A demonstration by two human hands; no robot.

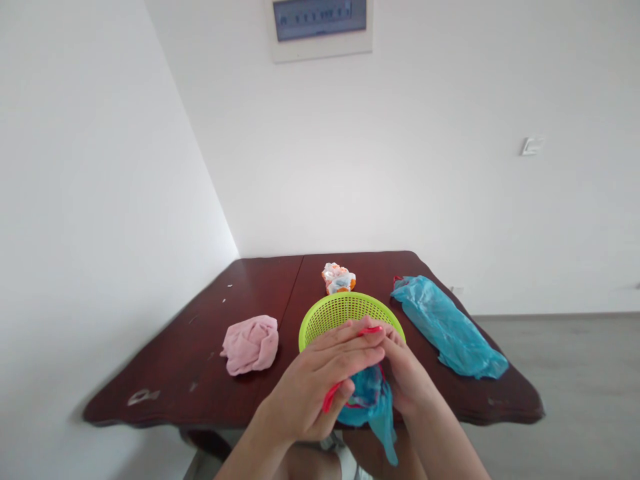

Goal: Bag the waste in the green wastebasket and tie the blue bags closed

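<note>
My left hand [325, 377] is closed around a crumpled blue plastic bag [367, 390], with its fingers lying over those of my right hand. Bits of red drawstring [332, 397] poke out between the fingers. From the other side, my right hand [401, 373] also grips the bag; its fingertips are partly covered. A loose blue end dangles below both hands, near the table's front edge. Right behind the hands stands a lime-green plastic basket [323, 317] with perforated sides, its front part hidden by them.
On the dark red wooden table [210, 393] a folded pink cloth [251, 345] lies to the left. A crumpled white and orange plastic bag [340, 277] sits behind the basket. Another blue plastic bag [447, 325] with a red drawstring is spread out at the right. White walls [420, 133] border the table.
</note>
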